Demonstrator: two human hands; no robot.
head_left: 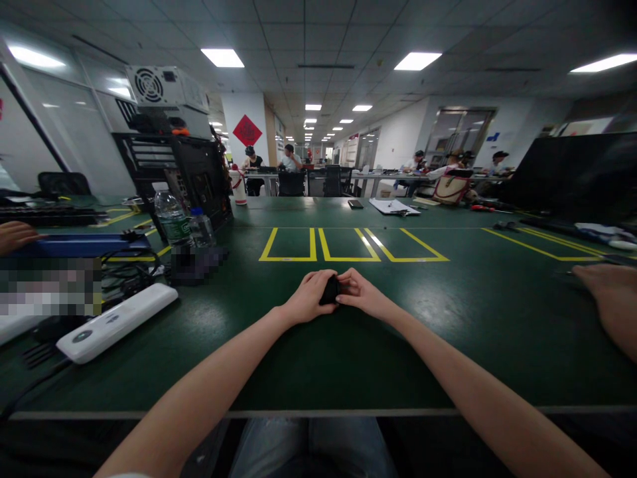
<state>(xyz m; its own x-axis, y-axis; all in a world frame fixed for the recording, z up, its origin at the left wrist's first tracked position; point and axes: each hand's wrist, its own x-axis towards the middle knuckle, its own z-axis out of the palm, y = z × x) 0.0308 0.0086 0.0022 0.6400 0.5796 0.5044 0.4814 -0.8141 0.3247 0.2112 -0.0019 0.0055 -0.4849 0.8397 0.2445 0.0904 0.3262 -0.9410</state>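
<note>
My left hand (311, 297) is closed around a small black object (329, 291), just above or on the green table (308, 365). From the other side my right hand (362, 292) pinches the same piece with thumb and fingertips. Most of the object is covered by my fingers, so its exact kind does not show. Beyond my hands, yellow tape outlines (287, 259) mark the table top.
To the left are a white power strip (119, 322), a water bottle (172, 216) and an open computer case (199, 176). A clipboard (393, 207) and a phone (355, 204) lie farther back. Other people's hands reach in at left (17, 237) and right (612, 302).
</note>
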